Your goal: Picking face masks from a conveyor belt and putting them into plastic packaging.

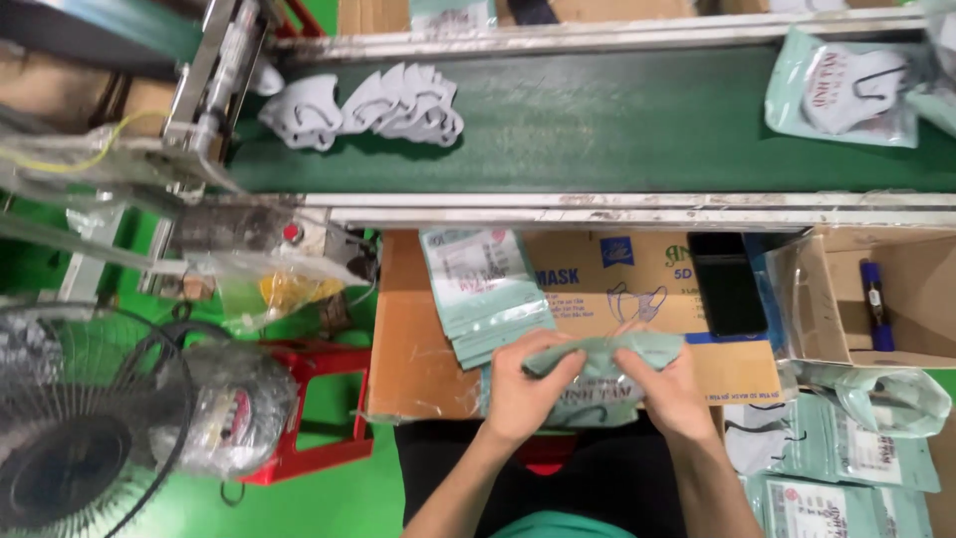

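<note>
- Grey wire-caged floor fan (pixel 70 438) sits at my far left, beside a red plastic stool (pixel 314 403) on the green floor.
- White folded face masks (pixel 373 105) lie loose in a heap on the dark green conveyor belt (pixel 617 120), unpacked as far as I can judge.
- Pale green flat pouches (pixel 483 289), stacked and fanned, rest on the brown cardboard box lid (pixel 418 349); these look empty.
- My left hand (pixel 528 384) and right hand (pixel 669 384) both pinch the soft mint-green plastic pouch (pixel 602 369) over the box, fingers curled on its top edge.
- Black phone (pixel 727 284) lies flat right of the hands.
- Filled green pouches (pixel 846 458) pile at lower right, and one filled pouch (pixel 846 90) rides the belt: I judge the work partway through.
</note>
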